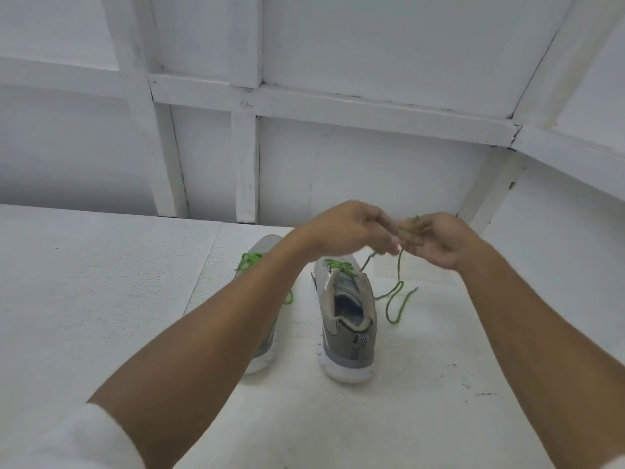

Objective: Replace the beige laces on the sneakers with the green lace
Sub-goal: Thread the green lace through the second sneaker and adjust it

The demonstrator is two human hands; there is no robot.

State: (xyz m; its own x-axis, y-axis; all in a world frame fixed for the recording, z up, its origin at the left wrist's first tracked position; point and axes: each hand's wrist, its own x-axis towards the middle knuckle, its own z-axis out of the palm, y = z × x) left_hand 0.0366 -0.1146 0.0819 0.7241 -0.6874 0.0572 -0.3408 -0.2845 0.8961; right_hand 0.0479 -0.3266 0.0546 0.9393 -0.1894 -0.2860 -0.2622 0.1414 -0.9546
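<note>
Two grey sneakers with white soles stand on the white table, heels toward me. The right sneaker [348, 319] has a green lace [395, 301] through its eyelets; the loose ends trail to its right and rise to my hands. My left hand [348, 228] and my right hand [436, 238] meet above the shoe, and both pinch the green lace between their fingertips. The left sneaker [265, 350] is mostly hidden under my left forearm; its own green lace [250, 260] shows near the toe.
The white table [101, 299] runs up to a white panelled wall [338, 62] behind the shoes. A seam crosses the table left of the sneakers. No beige lace is in view.
</note>
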